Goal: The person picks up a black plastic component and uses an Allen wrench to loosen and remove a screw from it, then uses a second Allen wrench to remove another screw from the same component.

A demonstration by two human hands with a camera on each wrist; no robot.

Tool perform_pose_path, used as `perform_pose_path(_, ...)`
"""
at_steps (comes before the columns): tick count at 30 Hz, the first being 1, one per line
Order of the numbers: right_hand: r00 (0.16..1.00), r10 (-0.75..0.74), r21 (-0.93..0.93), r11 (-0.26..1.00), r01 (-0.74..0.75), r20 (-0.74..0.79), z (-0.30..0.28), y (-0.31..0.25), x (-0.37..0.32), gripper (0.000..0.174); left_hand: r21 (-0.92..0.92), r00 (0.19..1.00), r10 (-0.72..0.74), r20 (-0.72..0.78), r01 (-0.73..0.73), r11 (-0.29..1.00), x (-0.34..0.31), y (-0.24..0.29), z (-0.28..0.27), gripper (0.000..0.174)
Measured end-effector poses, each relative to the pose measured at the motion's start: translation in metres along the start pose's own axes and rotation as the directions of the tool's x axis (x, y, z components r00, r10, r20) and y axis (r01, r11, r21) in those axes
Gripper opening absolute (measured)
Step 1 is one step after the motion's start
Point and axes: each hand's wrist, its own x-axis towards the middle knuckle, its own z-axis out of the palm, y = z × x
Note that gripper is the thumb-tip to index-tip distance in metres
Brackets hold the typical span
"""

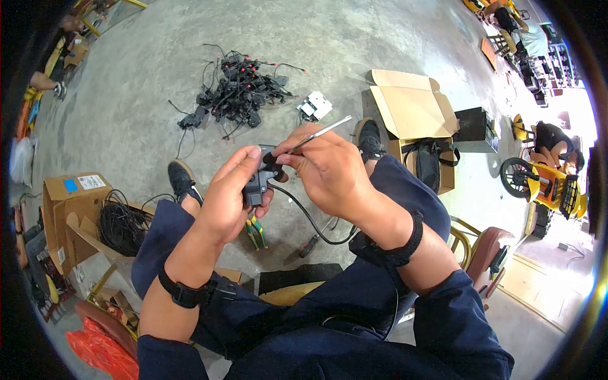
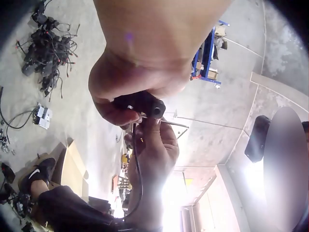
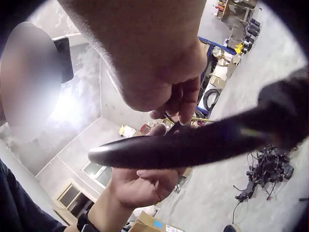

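Note:
My left hand [image 1: 231, 190] grips a small dark grey housing [image 1: 254, 190], fingers wrapped behind it and thumb along its top. A black cable [image 1: 305, 212] runs from the housing, curving down toward my right wrist. My right hand [image 1: 332, 168] is close against the housing, with thumb and forefinger pinched together at a black part beside it. A slim metal screwdriver [image 1: 329, 126] is held in the right hand, its bare shaft pointing up and right, away from the housing. In the right wrist view, a large black curved cable [image 3: 169, 151] hides much of the fingers.
On the floor ahead lie a heap of black cabled parts [image 1: 237, 92] and a white device [image 1: 315, 106]. Pliers [image 1: 256, 233] and a red-black handled tool [image 1: 308, 246] lie below the hands. Cardboard boxes stand left [image 1: 73, 196] and right [image 1: 415, 104]. A yellow ride-on vehicle [image 1: 548, 180] is at right.

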Motion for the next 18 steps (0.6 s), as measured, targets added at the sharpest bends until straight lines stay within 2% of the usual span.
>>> perform_pose_path(7, 1.000, -0.006, 0.000, 1.000, 0.006, 0.014, -0.007, -0.001, 0.003, 0.001, 0.007, 1.000, -0.007, 0.004, 0.007, 1.000, -0.001, 0.003, 0.001, 0.033)
perform_pose_path(9, 1.000, -0.007, -0.011, 1.000, 0.007, 0.013, -0.011, -0.006, 0.004, 0.004, 0.039, 1.000, 0.001, 0.003, -0.001, 0.999, 0.000, 0.004, 0.002, 0.033)
perform_pose_path(11, 0.992, 0.092, -0.022, 0.995, -0.094, -0.081, -0.012, -0.011, 0.005, 0.009, 0.071, 1.000, 0.009, -0.001, -0.008, 0.997, 0.000, 0.003, 0.001, 0.034)
perform_pose_path(16, 0.993, 0.082, -0.002, 0.997, -0.083, -0.090, -0.013, -0.009, 0.004, 0.007, 0.085, 1.000, 0.026, 0.008, -0.026, 0.996, -0.001, 0.002, 0.002, 0.035)
perform_pose_path(18, 0.984, 0.165, 0.083, 0.984, -0.159, -0.065, -0.013, -0.009, 0.003, 0.008, 0.082, 1.000, 0.028, 0.006, -0.029, 0.996, 0.000, 0.002, 0.001, 0.035)
